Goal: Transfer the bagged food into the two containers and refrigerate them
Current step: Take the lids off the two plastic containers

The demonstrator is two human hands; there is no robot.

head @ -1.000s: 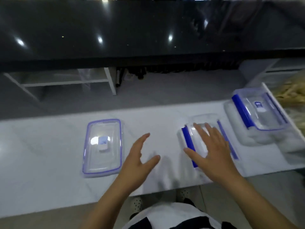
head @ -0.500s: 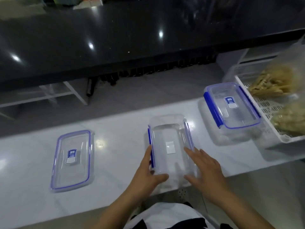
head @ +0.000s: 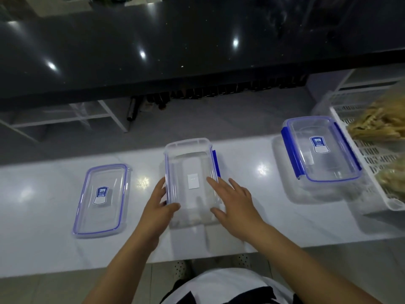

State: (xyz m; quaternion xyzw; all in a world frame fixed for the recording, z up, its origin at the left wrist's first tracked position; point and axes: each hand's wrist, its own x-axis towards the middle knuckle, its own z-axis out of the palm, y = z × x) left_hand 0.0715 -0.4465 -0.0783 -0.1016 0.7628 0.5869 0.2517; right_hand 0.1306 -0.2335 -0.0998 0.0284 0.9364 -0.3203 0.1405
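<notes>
Clear glossy plastic containers (head: 191,178) with blue clips on a polished white marble-look counter (head: 252,227); white perforated plastic basket (head: 370,163)

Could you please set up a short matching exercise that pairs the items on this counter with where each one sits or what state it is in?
Things:
1. loose lid
2. open container
3. closed container
4. bagged food

Places or states:
A. in the white basket at far right
B. between the left hand and right hand
C. flat on the counter, at the left
D. lid on, beside the basket

Pairs: 1-C, 2-B, 3-D, 4-A
</notes>
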